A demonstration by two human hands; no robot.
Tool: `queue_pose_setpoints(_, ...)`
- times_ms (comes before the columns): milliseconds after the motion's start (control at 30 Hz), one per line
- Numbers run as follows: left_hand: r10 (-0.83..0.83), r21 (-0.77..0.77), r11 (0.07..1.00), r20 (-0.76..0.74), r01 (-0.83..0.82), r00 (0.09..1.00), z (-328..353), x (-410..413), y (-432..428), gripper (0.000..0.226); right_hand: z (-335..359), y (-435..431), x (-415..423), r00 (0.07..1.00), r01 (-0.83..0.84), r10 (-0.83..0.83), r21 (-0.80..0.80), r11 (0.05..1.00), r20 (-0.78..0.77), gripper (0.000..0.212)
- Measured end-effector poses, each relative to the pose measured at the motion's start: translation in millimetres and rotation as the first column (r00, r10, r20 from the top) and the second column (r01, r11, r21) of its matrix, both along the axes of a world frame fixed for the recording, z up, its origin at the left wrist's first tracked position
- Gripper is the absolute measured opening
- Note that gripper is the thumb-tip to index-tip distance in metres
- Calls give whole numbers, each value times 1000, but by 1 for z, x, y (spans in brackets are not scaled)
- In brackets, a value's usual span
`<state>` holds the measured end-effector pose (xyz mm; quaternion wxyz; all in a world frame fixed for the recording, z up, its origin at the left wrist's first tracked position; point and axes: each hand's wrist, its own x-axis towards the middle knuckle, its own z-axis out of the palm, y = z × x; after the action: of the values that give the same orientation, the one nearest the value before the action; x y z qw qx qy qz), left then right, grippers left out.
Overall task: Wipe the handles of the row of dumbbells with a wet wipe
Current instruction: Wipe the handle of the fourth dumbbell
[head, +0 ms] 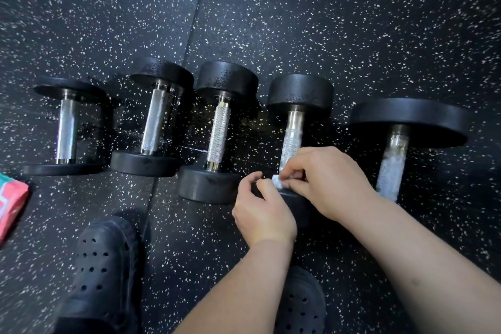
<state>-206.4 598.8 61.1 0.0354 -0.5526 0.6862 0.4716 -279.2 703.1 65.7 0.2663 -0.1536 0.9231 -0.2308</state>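
Five black round-headed dumbbells (218,133) with knurled steel handles lie in a row on the black speckled rubber floor (352,22), their heads toward twelve and six o'clock. At the six o'clock end of the fourth dumbbell (299,92), counted from nine o'clock, the left hand (264,209) and the right hand (325,179) both pinch a small white wet wipe (279,180). Bare floor spreads toward twelve o'clock, and narrow gaps part the dumbbells. At nine o'clock a pink-and-teal packet (10,203) is cut off by the frame edge, its print unreadable. Black perforated clogs (105,260) stand at six o'clock.
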Motion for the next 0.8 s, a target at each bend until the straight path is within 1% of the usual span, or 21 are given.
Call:
queue_pose_setpoints(167,3,4,1000,-1,-3,1000,0,0,0,27,4,-2,-4,999,50,-50,13,999,-18,9)
queue_pose_setpoints(267,2,7,1000,6,-2,1000,0,0,0,27,8,0,-2,997,63,-66,60,996,51,11)
queue_pose_setpoints(467,-2,-4,1000,8,2,1000,0,0,1,27,6,3,-7,973,146,-160,97,985,166,21)
queue_pose_setpoints(533,0,-4,1000,1,0,1000,0,0,0,27,1,3,-4,956,207,-222,92,974,193,24)
queue_pose_setpoints(633,5,5,1000,-5,-5,1000,-1,0,1,26,-9,1,-2,888,341,-346,71,937,303,26)
queue_pose_setpoints(733,7,9,1000,-6,-7,1000,1,0,1,27,-19,-4,-8,747,499,-461,53,865,479,29)
queue_pose_setpoints(800,8,12,1000,5,-8,1000,2,0,1,27,-21,-6,-10,671,564,-470,17,825,573,30)
